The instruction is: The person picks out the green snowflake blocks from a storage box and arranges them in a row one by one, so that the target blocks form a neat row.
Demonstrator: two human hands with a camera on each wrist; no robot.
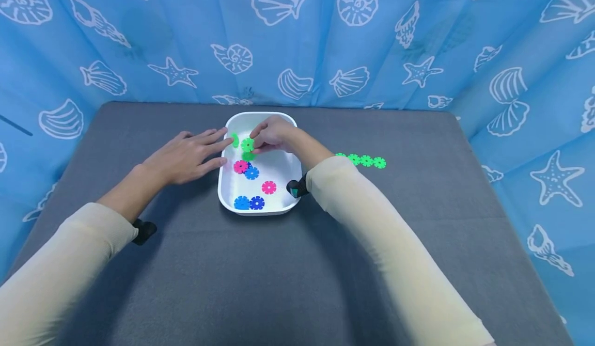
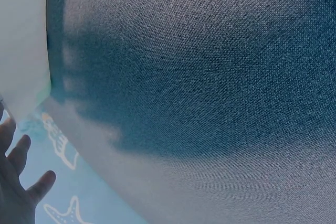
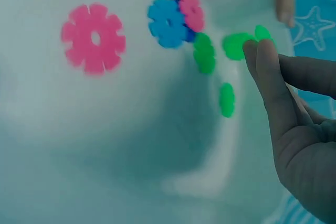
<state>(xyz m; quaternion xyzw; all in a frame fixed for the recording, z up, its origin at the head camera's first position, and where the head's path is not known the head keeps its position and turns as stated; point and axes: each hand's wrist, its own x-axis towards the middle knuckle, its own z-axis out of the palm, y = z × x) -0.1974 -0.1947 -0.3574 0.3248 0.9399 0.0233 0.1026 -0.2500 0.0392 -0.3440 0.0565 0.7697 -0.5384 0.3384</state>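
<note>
My right hand [image 1: 275,132] reaches into a white plastic tray [image 1: 222,193] and pinches a green snowflake disc [image 1: 247,145] between thumb and fingertip. In the right wrist view the fingertips of the right hand [image 3: 302,150] partly cover the green disc. Beneath it lies another green disc [image 1: 248,156], and one more green disc [image 3: 227,99] is seen in the tray. My left hand [image 1: 188,155] is spread at the tray's left rim, its fingers straight; whether they touch it I cannot tell. The left wrist view shows the left hand [image 2: 18,182] beside the tray's outer wall [image 2: 23,35].
Pink discs [image 1: 268,187] and blue discs [image 1: 252,173] lie inside the tray, with more blue ones near its front wall. To the right, a row of green discs [image 1: 366,161] lies on the grey table [image 1: 418,232]. A blue shell-print curtain [image 1: 321,41] hangs behind.
</note>
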